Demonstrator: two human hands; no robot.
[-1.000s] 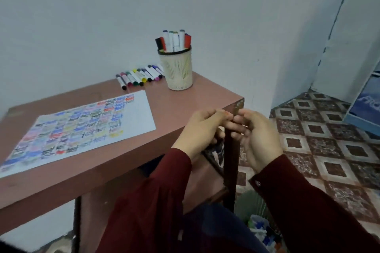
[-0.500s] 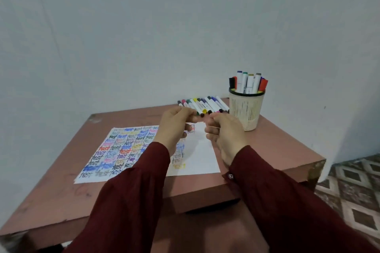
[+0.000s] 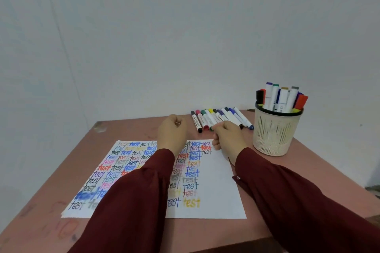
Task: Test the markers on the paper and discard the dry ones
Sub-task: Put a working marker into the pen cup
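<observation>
Left sleeve: dark red left sleeve (image 3: 131, 201) is seen nearest, laid across the paper; the middle columns of writing are hidden by it.
Right sleeve: right sleeve (image 3: 298, 195) is stretched over the table's right side, crossing the sheet's right edge.
Paper: white paper (image 3: 222, 191) is laid flat on the table, filled with coloured "test" words at left and middle; its right strip is left blank.
Table: pinkish-brown table (image 3: 127, 129) is pushed close to the wall.
Row: capped markers (image 3: 218, 117) are laid side by side beyond the sheet's far right corner, just left of the cup.
Cup: cream mesh cup (image 3: 275, 133) is stood upright at far right, packed with upright markers; it blocks the way right of the row.
Left hand: left hand (image 3: 172, 131) is held above the sheet's far edge, fingers curled in. Palm is hidden, so whether anything is held cannot be told.
Right hand: right hand (image 3: 228, 135) is held just beside the row's near ends, fingers curled, fingertips (image 3: 216, 128) at the marker tips. Whether one is pinched cannot be told.
Gap: the hands are kept apart, with the row's left markers seen between them.
Edges: near and right table edges are seen under and beside the sleeves.
Room: bare tabletop is seen left of the sheet and beyond its far left corner.
Wall: plain pale wall (image 3: 164, 37) is seen behind everything.
</observation>
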